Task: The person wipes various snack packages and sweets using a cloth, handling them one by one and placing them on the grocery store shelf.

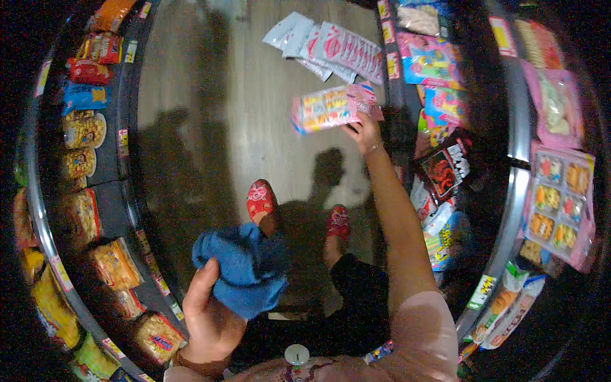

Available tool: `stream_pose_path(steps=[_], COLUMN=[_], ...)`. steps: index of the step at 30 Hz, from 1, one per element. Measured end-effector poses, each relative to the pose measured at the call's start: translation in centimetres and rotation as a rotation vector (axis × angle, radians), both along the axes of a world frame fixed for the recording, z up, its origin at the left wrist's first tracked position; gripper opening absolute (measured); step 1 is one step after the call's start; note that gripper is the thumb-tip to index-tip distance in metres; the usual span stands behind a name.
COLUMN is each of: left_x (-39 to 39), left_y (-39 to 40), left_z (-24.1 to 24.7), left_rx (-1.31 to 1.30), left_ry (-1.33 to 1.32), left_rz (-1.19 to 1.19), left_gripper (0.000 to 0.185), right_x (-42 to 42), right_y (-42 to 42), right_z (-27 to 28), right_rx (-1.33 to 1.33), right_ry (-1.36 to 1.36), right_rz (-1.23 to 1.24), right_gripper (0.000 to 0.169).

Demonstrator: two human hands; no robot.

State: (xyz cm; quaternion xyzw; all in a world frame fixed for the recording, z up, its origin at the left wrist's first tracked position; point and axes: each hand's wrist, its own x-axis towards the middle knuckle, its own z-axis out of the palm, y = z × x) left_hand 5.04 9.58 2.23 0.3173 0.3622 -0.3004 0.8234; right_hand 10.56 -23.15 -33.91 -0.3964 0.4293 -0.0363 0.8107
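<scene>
My left hand (215, 310) grips a crumpled blue cloth (241, 267) low in front of my body. With the arm stretched forward, my right hand (365, 131) holds a pink snack pack (329, 107) by its right end. The pack has a clear window showing several small compartments of colourful pieces. Beyond it, several white and pink packets (334, 47) lie fanned out on the wood-look floor (258, 119). A similar pink compartment pack (558, 200) sits on the upper right shelf.
Shelving with snack bags (86, 129) runs along the left. On the right, a lower shelf holds bagged sweets (432, 62) and a dark red packet (444, 169); a metal shelf edge (518, 205) juts out above. My red shoes (261, 198) stand between the shelves.
</scene>
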Motion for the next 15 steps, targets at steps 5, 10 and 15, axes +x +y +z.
stream_pose_path(steps=[5, 10, 15], left_x=[-1.7, -4.3, -12.1], left_y=[0.2, 1.2, -2.4], left_z=[-0.3, -1.1, 2.1], left_rx=[-0.087, 0.178, 0.327], left_ry=[-0.109, -0.494, -0.924], left_rz=[0.01, 0.116, -0.146], left_gripper=[0.034, 0.035, 0.04], right_x=[-5.6, -14.1, -24.6], right_y=[-3.3, 2.7, 12.2], right_z=[12.0, 34.1, 39.4], right_rx=[-0.405, -0.201, 0.097], right_ry=[-0.019, -0.537, -0.565], right_rz=[0.386, 0.164, 0.025], right_gripper=[0.015, 0.039, 0.025])
